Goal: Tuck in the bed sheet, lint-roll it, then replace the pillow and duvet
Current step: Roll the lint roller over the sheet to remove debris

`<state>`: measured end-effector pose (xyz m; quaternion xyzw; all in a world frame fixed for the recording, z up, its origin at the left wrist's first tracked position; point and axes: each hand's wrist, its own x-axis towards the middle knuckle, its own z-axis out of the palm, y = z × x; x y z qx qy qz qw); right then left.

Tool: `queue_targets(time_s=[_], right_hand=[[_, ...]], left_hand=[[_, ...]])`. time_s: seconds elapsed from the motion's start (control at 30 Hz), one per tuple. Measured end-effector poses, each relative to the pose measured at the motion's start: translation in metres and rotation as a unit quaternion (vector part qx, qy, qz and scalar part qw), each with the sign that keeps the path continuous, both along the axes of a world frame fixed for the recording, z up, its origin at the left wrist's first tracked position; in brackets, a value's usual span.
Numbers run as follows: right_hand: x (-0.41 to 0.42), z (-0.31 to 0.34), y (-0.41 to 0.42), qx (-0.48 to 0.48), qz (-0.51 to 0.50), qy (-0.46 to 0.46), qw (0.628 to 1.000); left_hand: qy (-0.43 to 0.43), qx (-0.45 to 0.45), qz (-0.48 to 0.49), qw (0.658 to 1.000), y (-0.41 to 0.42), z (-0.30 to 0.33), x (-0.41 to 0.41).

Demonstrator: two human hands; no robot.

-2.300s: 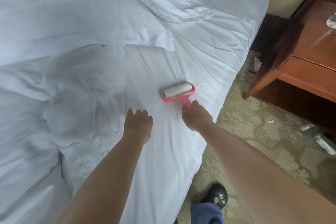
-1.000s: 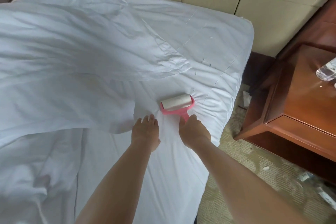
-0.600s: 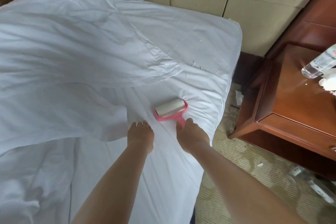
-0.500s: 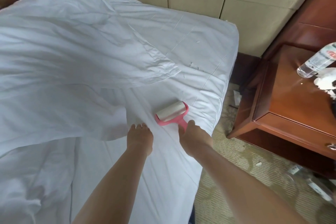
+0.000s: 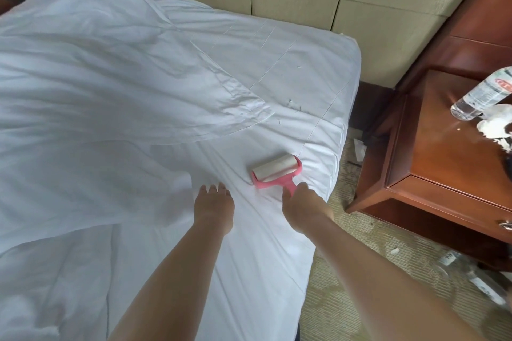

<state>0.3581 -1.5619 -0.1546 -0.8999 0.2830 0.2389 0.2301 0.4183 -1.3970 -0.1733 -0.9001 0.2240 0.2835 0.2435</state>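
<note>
Pink lint roller (image 5: 277,171) gripped by right hand (image 5: 300,207); left hand (image 5: 214,206), fingers flat, should tension bed sheet (image 5: 277,69) toward the debris near the bed's head corner.

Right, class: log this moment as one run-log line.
step: lint-rolling | right hand: grips pink plastic lint roller | left hand: flat on white bed sheet | white duvet: pushed aside

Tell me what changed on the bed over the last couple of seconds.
The right hand has pushed the pink lint roller up the sheet toward the headboard end, near the bits of lint. The left hand moved up alongside, flat on the sheet. Nothing was let go: the right hand still grips the handle, and the duvet stays bunched to the left.
</note>
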Motion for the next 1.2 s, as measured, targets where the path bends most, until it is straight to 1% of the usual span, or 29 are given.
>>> queue_targets(time_s=[0.23,0.4,0.53,0.63,0.73,0.97,1.2], right_hand=[[0.043,-0.011,0.004,0.013,-0.004,-0.012,1.0],[0.058,-0.016,0.004,0.017,-0.002,-0.026,1.0],[0.047,-0.015,0.004,0.019,-0.002,-0.024,1.0],[0.034,-0.011,0.002,0.022,-0.001,-0.022,1.0],[0.014,-0.005,0.001,0.015,0.003,-0.017,1.0],[-0.034,0.002,-0.003,-0.006,0.011,0.012,1.0],[-0.01,0.005,-0.007,0.006,0.007,0.016,1.0]], left_hand=[[0.014,-0.008,0.015,1.0,0.0,-0.004,0.023],[0.02,-0.013,0.025,0.999,-0.003,-0.006,0.029],[0.012,-0.014,0.029,0.999,-0.003,-0.007,0.02],[0.013,0.003,0.01,1.0,-0.003,-0.007,0.006],[0.02,0.02,-0.001,1.0,-0.002,-0.003,-0.01],[0.012,0.017,-0.002,1.0,-0.012,0.01,-0.03],[0.0,0.02,0.01,1.0,-0.019,0.01,-0.01]])
